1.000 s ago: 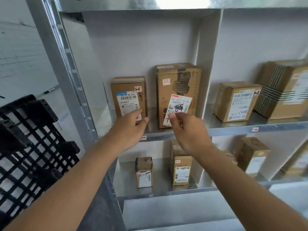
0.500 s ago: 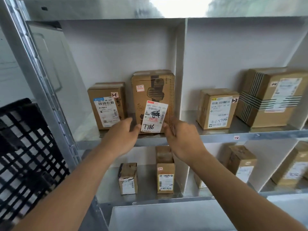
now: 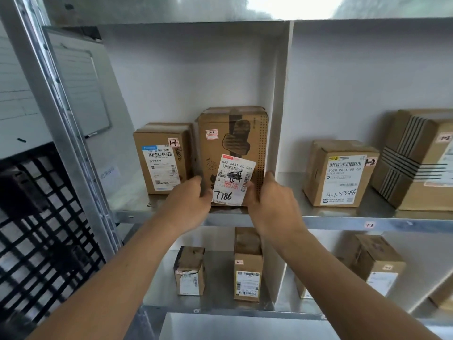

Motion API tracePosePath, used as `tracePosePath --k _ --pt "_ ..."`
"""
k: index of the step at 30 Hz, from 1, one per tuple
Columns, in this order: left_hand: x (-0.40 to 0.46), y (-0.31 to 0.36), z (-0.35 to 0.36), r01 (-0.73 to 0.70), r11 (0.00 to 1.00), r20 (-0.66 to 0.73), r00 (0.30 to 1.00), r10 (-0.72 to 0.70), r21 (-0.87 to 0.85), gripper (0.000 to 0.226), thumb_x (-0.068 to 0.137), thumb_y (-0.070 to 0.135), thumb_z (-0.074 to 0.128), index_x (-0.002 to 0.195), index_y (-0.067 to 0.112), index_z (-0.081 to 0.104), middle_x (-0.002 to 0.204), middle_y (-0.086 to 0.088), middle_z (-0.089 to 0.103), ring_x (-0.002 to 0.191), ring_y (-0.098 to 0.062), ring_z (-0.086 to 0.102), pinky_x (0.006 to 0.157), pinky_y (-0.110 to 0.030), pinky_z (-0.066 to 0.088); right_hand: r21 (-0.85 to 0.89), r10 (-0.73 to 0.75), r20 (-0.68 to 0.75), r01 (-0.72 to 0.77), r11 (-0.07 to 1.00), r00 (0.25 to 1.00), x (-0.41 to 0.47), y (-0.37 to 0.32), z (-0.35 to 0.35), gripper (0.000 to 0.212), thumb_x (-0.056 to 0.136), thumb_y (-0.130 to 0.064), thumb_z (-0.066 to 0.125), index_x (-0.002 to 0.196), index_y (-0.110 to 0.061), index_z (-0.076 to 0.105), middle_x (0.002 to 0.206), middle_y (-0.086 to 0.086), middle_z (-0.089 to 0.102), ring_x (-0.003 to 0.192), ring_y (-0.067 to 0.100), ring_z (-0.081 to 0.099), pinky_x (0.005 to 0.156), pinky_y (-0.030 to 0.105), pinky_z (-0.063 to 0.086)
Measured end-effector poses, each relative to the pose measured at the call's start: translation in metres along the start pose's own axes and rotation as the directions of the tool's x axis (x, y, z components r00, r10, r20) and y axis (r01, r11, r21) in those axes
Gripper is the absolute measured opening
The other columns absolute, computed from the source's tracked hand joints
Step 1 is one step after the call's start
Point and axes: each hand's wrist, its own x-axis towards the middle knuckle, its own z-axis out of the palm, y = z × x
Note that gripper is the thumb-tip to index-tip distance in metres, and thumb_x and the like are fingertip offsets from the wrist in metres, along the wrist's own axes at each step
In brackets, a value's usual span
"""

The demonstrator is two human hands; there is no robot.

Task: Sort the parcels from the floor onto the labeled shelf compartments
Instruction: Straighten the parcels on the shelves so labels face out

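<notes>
A tall brown parcel [image 3: 232,138] with a white label marked 7786 stands upright in the upper left compartment of the metal shelf [image 3: 331,223], tight against the white divider. My left hand [image 3: 188,200] grips its lower left edge. My right hand [image 3: 269,200] grips its lower right edge, thumb on the front by the label. A shorter parcel [image 3: 163,158] with an H-1 sticker stands just to the left of it.
The upper right compartment holds a labelled box [image 3: 340,173] and a striped box [image 3: 416,158]. Three small parcels [image 3: 247,266] stand on the lower shelf. A black plastic pallet [image 3: 36,229] leans at the left beside the shelf post [image 3: 61,123].
Both hands have closed in from the front of the tall parcel onto its lower side edges. The camera has moved closer and shifted right.
</notes>
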Motion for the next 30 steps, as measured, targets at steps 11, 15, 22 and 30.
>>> tracePosePath --k 11,15,22,30 --pt "0.027 -0.016 0.007 -0.043 0.999 -0.023 0.999 0.043 0.032 0.026 0.109 0.026 0.048 0.124 0.014 0.065 0.128 -0.003 0.072 0.113 -0.021 0.068 0.087 -0.029 0.059 -0.133 0.083 0.006 -0.082 0.988 0.996 0.013 0.005 0.026 0.032 0.111 -0.038 0.035 0.129 -0.015 0.049 0.119 0.006 0.070 0.086 0.026 0.059 0.070 0.030 0.042" --pt "0.034 -0.020 0.006 -0.066 0.998 0.000 0.998 0.066 0.016 0.026 0.109 0.024 0.049 0.129 0.016 0.064 0.131 -0.001 0.071 0.116 -0.021 0.066 0.086 -0.024 0.053 -0.149 0.076 0.009 -0.074 0.986 0.997 0.016 0.003 0.031 0.035 0.111 -0.036 0.037 0.135 -0.013 0.047 0.120 0.006 0.070 0.094 0.026 0.064 0.071 0.028 0.042" --pt "0.042 -0.026 0.005 -0.060 0.998 0.022 0.998 0.061 -0.011 0.029 0.108 0.022 0.050 0.134 0.019 0.062 0.135 0.002 0.069 0.121 -0.020 0.065 0.079 -0.013 0.047 -0.146 0.078 0.011 -0.075 0.986 0.997 0.021 0.001 0.035 0.036 0.111 -0.035 0.038 0.139 -0.013 0.045 0.119 0.005 0.071 0.096 0.026 0.066 0.075 0.031 0.049" --pt "0.032 -0.024 0.001 -0.004 1.000 0.029 1.000 0.004 -0.018 0.033 0.107 0.028 0.053 0.138 0.020 0.062 0.132 0.003 0.070 0.118 -0.018 0.066 0.093 -0.029 0.054 -0.110 0.100 0.019 -0.098 0.989 0.995 0.015 0.002 0.027 0.027 0.110 -0.037 0.040 0.124 -0.017 0.050 0.119 0.004 0.070 0.093 0.024 0.062 0.071 0.026 0.040"
